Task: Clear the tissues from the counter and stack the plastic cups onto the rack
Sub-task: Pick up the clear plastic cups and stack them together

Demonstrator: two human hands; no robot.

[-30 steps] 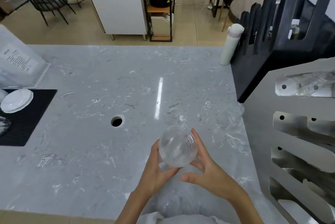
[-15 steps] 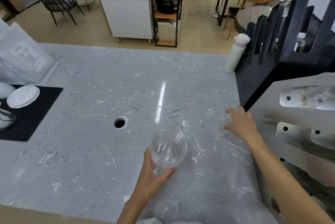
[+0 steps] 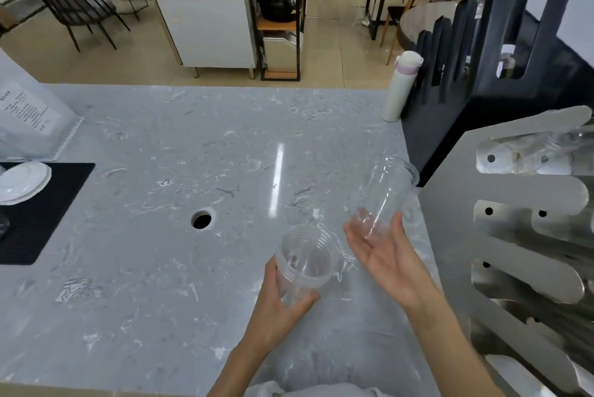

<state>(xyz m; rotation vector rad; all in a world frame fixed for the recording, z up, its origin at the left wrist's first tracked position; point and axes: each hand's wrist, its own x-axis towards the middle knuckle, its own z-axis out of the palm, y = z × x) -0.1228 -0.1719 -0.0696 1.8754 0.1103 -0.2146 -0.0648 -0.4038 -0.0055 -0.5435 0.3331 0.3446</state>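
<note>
My left hand [image 3: 279,300] grips a clear plastic cup [image 3: 305,260] from below, its open mouth facing up toward me, above the grey marble counter [image 3: 160,252]. To its right, my right hand [image 3: 382,255] holds a second clear plastic cup [image 3: 385,194] by its base, palm up, with the cup tilted and its mouth pointing up and away. The steel cup rack [image 3: 514,252] stands at the right edge, with clear cups [image 3: 530,152] lying in its top slot. No tissue shows on the counter.
A round hole [image 3: 202,219] is cut in the counter left of the hands. A black mat [image 3: 38,219] with white dishes [image 3: 24,181] lies at the far left. A white bottle [image 3: 400,86] and a dark slotted rack [image 3: 482,75] stand at the back right.
My right hand left the first cup, reached to the counter's right side, and now has lifted a second cup back toward the left hand. The left hand kept its cup.
</note>
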